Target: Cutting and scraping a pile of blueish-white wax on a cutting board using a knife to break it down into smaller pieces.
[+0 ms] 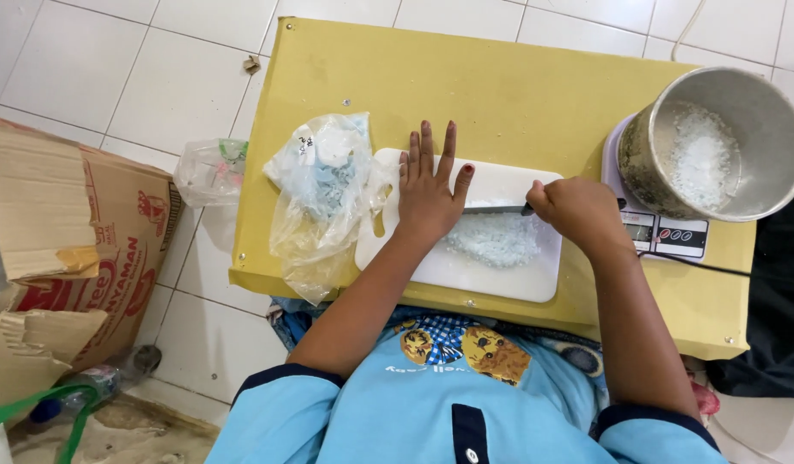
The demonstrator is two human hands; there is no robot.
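Chopping white crumbly bits on the white cutting board near the counter's front edge, right hand is gripping the knife closed-fisted while left hand is pressing its spine, fingers spread flat—best kept clear.

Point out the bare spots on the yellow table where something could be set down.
Free: the far strip of the yellow table beyond the cutting board, and the near right corner below the scale. Crowded: plastic bag, board, both hands, pot.

Looked like home food prep: low yellow table on white-tiled floor, cutting board, digital scale, metal pot.
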